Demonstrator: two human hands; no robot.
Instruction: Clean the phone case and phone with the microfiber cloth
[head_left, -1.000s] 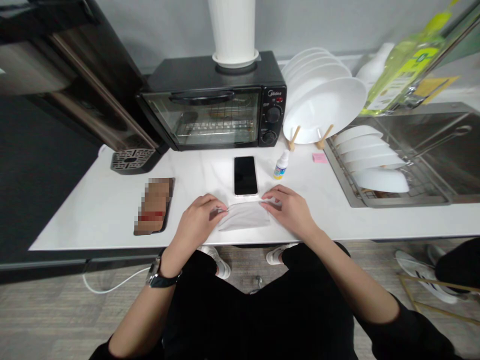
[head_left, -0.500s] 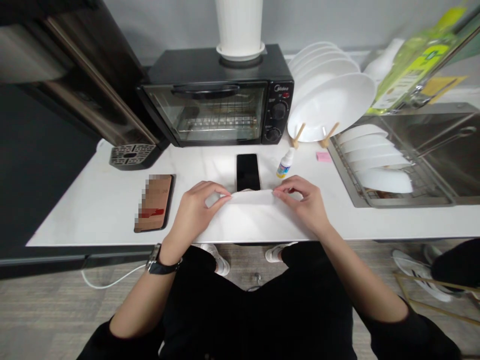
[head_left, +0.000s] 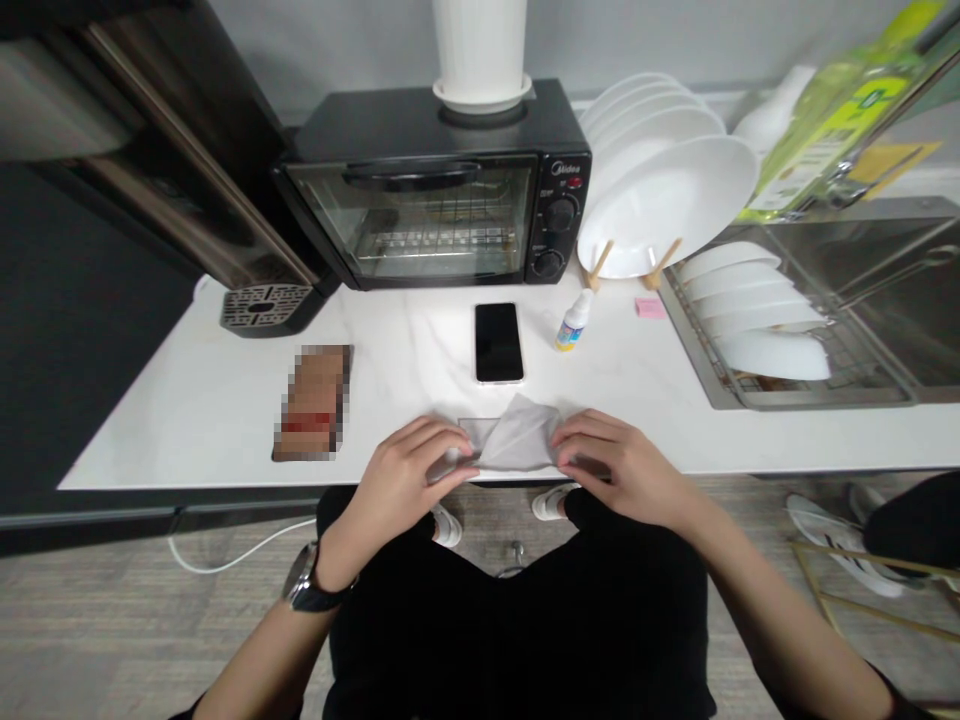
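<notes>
Currently left hand [head_left: 405, 480] and right hand [head_left: 626, 470] each pinching grey cloth [head_left: 517, 443], at countertop [head_left: 225, 400] front edge, phone [head_left: 498, 342] just behind.

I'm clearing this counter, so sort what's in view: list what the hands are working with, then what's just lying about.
In hand:
grey cloth, pinched by left hand and right hand

Lying about:
smartphone
small dropper bottle
brown wallet
pink sticky note
toaster oven
white plates
</notes>
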